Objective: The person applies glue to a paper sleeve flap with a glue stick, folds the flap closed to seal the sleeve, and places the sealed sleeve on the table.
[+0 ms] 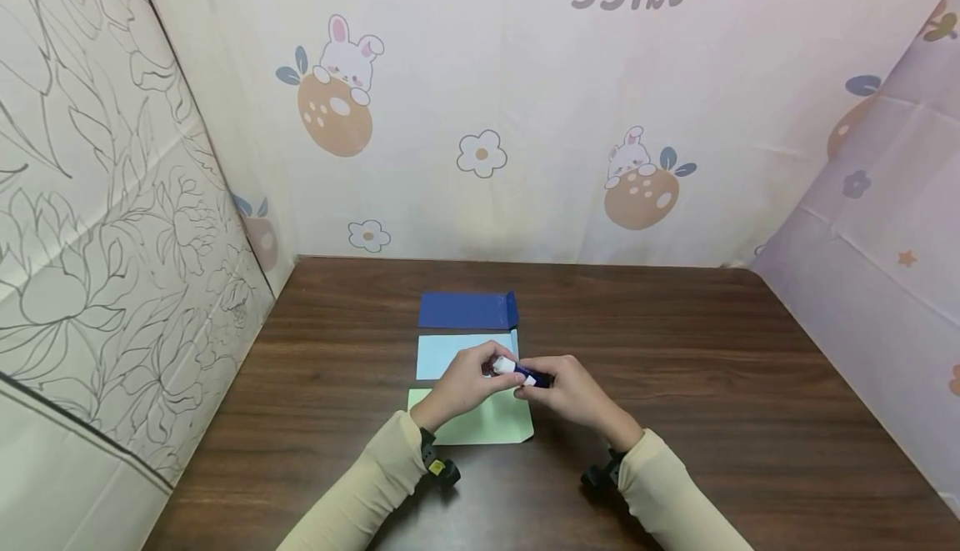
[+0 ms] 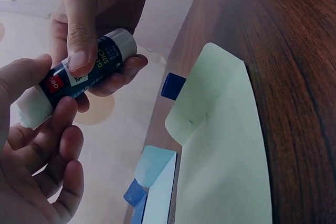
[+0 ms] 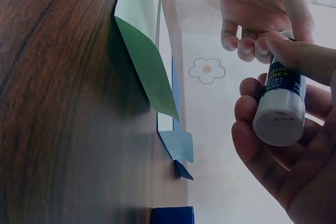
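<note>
Pale-yellow sleeves [image 1: 365,484]; just beside their cuffs [image 1: 409,438], black straps [image 1: 427,443] with black cameras [image 1: 449,474], the left bearing a yellow square [image 1: 437,468].

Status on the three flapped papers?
Done: dark blue paper, light blue paper and green paper laid side by side. In hand: glue stick, held by left hand and right hand. Probably left: gluing and closing the flaps, none folded shut.

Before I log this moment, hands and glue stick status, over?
Left hand holding one end of glue stick, right hand the other. Stick above table. No obstruction seen.
</note>
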The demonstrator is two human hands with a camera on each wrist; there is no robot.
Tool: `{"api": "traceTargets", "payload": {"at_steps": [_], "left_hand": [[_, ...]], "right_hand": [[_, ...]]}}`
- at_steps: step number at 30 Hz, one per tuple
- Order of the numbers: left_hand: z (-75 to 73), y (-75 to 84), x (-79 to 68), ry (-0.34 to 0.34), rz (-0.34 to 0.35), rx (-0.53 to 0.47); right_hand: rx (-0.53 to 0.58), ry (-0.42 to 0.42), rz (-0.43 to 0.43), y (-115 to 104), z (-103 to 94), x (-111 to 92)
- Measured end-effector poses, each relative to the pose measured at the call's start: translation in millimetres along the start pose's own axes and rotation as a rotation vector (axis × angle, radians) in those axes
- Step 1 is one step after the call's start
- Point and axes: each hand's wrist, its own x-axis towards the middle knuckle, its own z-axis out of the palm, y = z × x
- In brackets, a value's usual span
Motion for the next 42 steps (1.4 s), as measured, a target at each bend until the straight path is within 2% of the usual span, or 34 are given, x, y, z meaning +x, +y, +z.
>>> {"api": "traceTargets", "payload": {"at_steps": [9, 16, 21, 34, 42], "left_hand": [[-0.3, -1.4, 1.3, 0.001, 0.004, -0.005], [-1.7, -2.6, 3.0, 0.016, -0.010, -0.003], [-4.4, -1.2, 3.1, 0.035, -0.012, 0.000], [-4.5, -7.6, 1.9, 0.046, -0.041, -0.063], [-8.4, -8.3, 1.2, 0.063, -0.041, -0.059]], "right_hand": [[-0.003, 0.004, -0.018, 0.7, 0.4, -0.3], [0.030, -0.009, 0.015, -0.2, -0.6, 0.6], [0.028, 0.011, 0.025, -1.9, -3.0, 0.7], [0.034, 0.012, 0.100, 3.1, -2.4, -5.1], [0.061, 0.033, 0.100, 4.5, -4.0, -6.6]]}}
